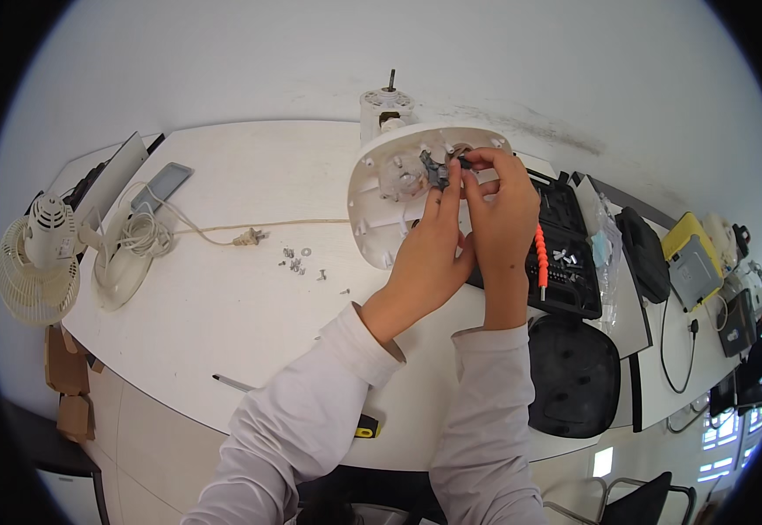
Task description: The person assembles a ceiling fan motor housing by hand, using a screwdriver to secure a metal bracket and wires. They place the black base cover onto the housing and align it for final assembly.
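A white oval fan base (pixel 368 197) faces me with its hollow underside, which has several screw posts and a clear round part inside. My left hand (pixel 429 254) is closed on a dark grey lobed plastic part (pixel 434 170) in front of that hollow. Beside it, my right hand (pixel 505 206) pinches at a small dark piece, too covered by the fingertips to name. Both hands' fingertips nearly meet. Behind the base stands a white fan motor (pixel 386 105) with its metal shaft upward.
Loose screws and washers (pixel 295 262) lie left of my hands, near a plug (pixel 248 237) on its cord. A small white fan (pixel 44 254) stands far left. At right are an open black tool case (pixel 565 254) with an orange flexible shaft (pixel 542 258). A yellow-black tool (pixel 367 426) lies near the front edge.
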A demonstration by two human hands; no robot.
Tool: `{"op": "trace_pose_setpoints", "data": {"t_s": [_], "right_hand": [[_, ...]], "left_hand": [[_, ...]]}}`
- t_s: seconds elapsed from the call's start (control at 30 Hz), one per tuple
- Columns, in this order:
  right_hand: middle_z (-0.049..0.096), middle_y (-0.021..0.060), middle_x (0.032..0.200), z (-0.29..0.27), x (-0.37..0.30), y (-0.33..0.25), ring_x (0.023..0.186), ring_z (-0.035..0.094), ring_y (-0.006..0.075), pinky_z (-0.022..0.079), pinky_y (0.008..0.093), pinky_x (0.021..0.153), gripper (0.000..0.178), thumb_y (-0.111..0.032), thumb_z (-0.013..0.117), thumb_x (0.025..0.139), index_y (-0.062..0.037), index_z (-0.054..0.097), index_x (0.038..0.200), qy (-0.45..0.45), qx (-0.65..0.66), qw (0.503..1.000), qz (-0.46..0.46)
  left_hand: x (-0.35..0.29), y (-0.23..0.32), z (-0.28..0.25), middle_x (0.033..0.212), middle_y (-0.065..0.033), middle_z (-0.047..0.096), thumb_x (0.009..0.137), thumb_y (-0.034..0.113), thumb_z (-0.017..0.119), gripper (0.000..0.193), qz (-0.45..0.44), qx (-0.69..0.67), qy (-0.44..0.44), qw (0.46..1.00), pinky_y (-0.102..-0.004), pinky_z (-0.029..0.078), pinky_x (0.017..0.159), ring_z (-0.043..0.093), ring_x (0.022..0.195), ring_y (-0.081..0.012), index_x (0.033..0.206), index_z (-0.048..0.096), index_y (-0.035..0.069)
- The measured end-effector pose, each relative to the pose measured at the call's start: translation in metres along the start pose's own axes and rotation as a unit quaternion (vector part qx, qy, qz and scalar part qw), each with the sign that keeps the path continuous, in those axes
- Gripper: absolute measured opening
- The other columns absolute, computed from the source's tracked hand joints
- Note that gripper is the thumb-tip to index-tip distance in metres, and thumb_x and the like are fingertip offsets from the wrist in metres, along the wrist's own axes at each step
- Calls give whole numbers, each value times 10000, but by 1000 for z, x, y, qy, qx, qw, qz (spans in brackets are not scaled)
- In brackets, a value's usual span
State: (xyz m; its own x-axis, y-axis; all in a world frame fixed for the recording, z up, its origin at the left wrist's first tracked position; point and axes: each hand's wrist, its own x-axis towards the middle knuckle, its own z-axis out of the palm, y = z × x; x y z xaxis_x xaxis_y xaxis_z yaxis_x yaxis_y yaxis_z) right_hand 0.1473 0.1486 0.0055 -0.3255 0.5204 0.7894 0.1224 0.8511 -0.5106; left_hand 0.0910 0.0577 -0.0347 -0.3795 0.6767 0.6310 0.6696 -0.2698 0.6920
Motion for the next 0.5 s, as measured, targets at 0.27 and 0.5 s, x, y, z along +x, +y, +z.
{"op": "trace_pose_setpoints", "data": {"t_s": [0.27, 0.5], "right_hand": [[641, 17, 939, 0, -1, 0, 616, 641, 155, 475, 309, 568, 144, -115, 686, 839, -120, 666, 981, 13, -19, 1000, -12], [641, 21, 949, -4, 0, 2, 625, 642, 160, 480, 310, 578, 165, -102, 688, 835, -119, 663, 997, 5, -18, 1000, -21]], "left_hand": [[0, 0, 0, 1210, -248, 446, 767, -26, 600, 934, -10, 11, -11, 1000, -393, 520, 650, 630, 792, -356, 1547, 87, -2], [-1, 6, 2, 1201, -224, 475, 776, -17, 604, 915, -13, 4, -7, 1000, -397, 529, 638, 639, 770, -337, 1538, 98, -21]]}}
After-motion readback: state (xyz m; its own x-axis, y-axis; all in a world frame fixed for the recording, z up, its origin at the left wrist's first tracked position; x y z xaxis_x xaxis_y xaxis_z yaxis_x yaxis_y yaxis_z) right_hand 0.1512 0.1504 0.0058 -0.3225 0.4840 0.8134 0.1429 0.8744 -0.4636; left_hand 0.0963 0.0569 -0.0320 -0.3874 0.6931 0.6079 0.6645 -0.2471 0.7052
